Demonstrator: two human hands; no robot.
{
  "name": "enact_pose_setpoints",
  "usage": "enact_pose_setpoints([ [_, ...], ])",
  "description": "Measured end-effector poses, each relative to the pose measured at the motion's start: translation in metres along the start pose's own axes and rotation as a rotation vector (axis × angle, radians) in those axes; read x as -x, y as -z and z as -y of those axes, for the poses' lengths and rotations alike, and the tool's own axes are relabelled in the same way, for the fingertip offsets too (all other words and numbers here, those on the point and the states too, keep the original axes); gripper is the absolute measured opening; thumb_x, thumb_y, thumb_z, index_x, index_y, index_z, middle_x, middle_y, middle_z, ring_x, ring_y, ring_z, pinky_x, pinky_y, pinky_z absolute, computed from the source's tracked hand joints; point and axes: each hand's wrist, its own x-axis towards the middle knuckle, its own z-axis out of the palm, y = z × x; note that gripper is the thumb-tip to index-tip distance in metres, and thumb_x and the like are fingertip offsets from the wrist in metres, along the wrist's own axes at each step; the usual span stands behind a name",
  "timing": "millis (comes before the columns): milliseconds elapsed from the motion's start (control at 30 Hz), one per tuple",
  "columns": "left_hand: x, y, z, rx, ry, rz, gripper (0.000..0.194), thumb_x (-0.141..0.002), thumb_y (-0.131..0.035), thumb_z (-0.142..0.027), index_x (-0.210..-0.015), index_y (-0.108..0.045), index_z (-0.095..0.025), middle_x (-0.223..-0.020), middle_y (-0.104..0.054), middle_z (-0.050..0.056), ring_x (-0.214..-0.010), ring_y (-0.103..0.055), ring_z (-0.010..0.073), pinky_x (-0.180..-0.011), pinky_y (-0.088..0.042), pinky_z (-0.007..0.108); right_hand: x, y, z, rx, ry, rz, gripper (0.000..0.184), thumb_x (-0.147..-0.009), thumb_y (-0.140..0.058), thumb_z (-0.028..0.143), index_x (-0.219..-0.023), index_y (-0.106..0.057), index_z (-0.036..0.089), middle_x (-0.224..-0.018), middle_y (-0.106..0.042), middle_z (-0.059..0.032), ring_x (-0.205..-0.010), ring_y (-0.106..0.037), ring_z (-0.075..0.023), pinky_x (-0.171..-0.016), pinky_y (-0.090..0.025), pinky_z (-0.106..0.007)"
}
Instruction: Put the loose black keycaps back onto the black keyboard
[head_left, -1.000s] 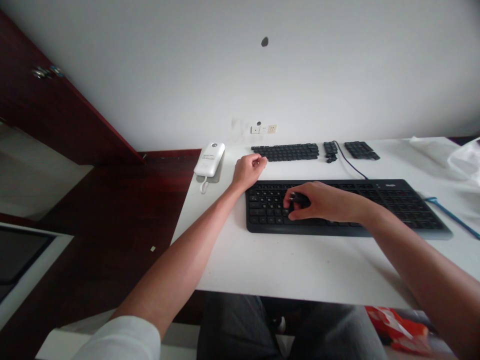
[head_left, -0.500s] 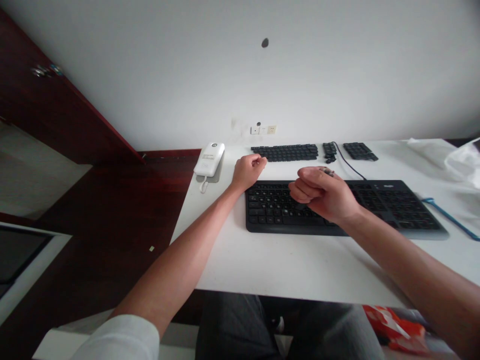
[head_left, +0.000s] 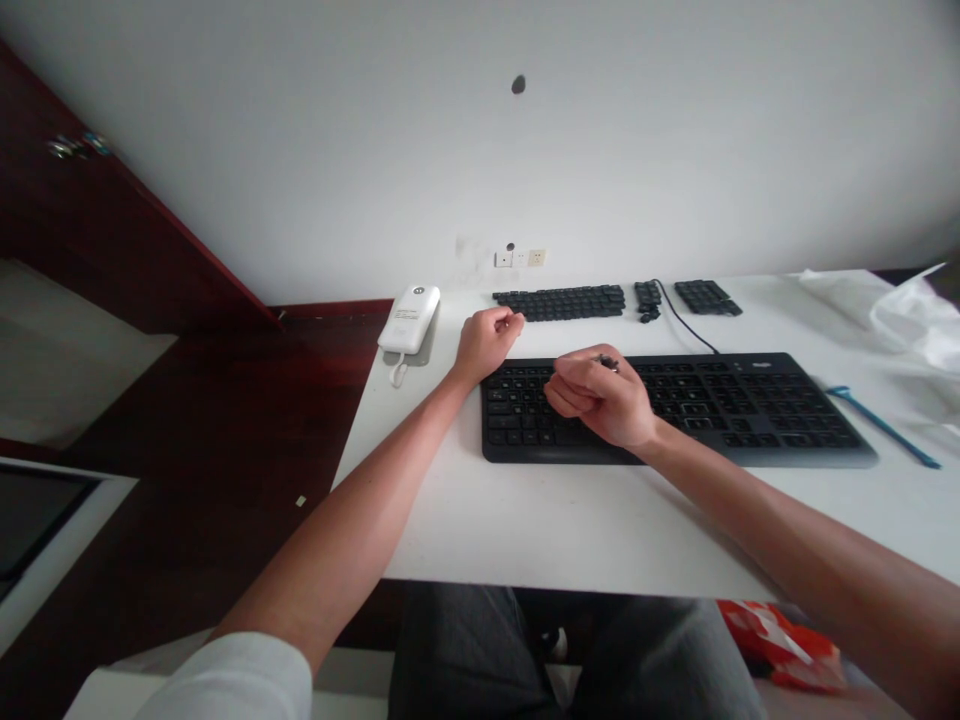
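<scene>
A dark object point(head_left: 609, 363) is gripped in the tightly curled right hand point(head_left: 606, 398) above the keyboard point(head_left: 739, 405). The left hand point(head_left: 482, 345) is curled beside keycaps point(head_left: 574, 302); its content cannot be told.

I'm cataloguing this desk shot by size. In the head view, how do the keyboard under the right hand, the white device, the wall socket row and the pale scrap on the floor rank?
Largest to smallest:
1. Keyboard
2. White device
3. Wall socket row
4. Pale scrap
</scene>
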Motion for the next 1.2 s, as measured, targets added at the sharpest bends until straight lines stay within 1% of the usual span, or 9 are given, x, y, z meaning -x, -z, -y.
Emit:
enact_pose_setpoints([
  [133,0.000,0.000,-0.001,-0.003,-0.006,0.006,0.039,-0.096,-0.054,-0.042,-0.064,-0.056,-0.019,-0.054,-0.047,-0.003,-0.057,-0.042,0.0124,-0.059,-0.031,0.028,0.002,0.000,-0.009,0.087,0.028,0.042,0.057,-0.097,-0.065,0.037,-0.051,-0.035,0.022,-0.049,-0.025,0.0065,-0.045,-0.023,-0.0083,-0.047,-0.018,-0.030],
  [333,0.000,0.000,0.000,-0.005,0.008,0.011,0.038,-0.096,-0.054,-0.043,-0.066,-0.058,-0.019,-0.058,-0.053,-0.002,-0.059,-0.045,0.0125,-0.060,-0.033,0.027,0.004,0.000,-0.015,0.175,0.029,0.034,0.059,-0.098,-0.065,0.043,-0.052,-0.036,0.022,-0.051,-0.030,0.0055,-0.048,-0.025,-0.0091,-0.048,-0.019,-0.030],
  [467,0.000,0.000,0.000,-0.003,-0.002,0.009,0.039,-0.096,-0.054,-0.043,-0.066,-0.058,-0.019,-0.058,-0.052,-0.002,-0.059,-0.045,0.0126,-0.060,-0.033,0.027,0.005,0.000,-0.017,0.178,0.041,0.021,0.058,-0.099,-0.064,0.042,-0.052,-0.036,0.022,-0.051,-0.030,0.0054,-0.048,-0.026,-0.0092,-0.049,-0.020,-0.030],
  [733,0.001,0.001,0.002,-0.002,-0.002,0.015,0.039,-0.096,-0.055,-0.044,-0.066,-0.059,-0.019,-0.059,-0.054,-0.002,-0.059,-0.046,0.0125,-0.061,-0.033,0.027,0.007,-0.001,-0.025,0.185,0.096,-0.024,0.057,-0.101,-0.060,0.036,-0.052,-0.035,0.021,-0.050,-0.030,0.0052,-0.047,-0.025,-0.0087,-0.048,-0.019,-0.030],
  [967,0.002,0.002,0.000,0.001,0.001,0.018,0.038,-0.096,-0.055,-0.044,-0.067,-0.059,-0.019,-0.058,-0.053,-0.002,-0.058,-0.045,0.0121,-0.060,-0.032,0.027,0.008,0.002,-0.034,0.188,0.104,-0.003,0.053,-0.100,-0.056,0.030,-0.053,-0.034,0.021,-0.051,-0.033,0.0047,-0.048,-0.026,-0.0083,-0.048,-0.018,-0.029],
  [1067,0.002,0.002,0.000,0.004,0.006,0.025,0.039,-0.096,-0.055,-0.044,-0.068,-0.060,-0.018,-0.059,-0.055,-0.002,-0.058,-0.045,0.0119,-0.060,-0.032,0.026,0.006,0.001,-0.033,0.183,0.098,0.008,0.051,-0.098,-0.056,0.029,-0.053,-0.034,0.021,-0.051,-0.032,0.0050,-0.047,-0.026,-0.0079,-0.047,-0.018,-0.029],
  [1200,0.001,0.001,0.001,0.004,0.018,0.031,0.039,-0.095,-0.054,-0.045,-0.069,-0.061,-0.017,-0.060,-0.057,-0.002,-0.058,-0.045,0.0113,-0.061,-0.031,0.026,0.003,0.001,-0.023,0.118,0.060,-0.002,0.053,-0.097,-0.059,0.033,-0.054,-0.030,0.023,-0.050,-0.026,0.0064,-0.045,-0.022,-0.0071,-0.045,-0.017,-0.029],
])
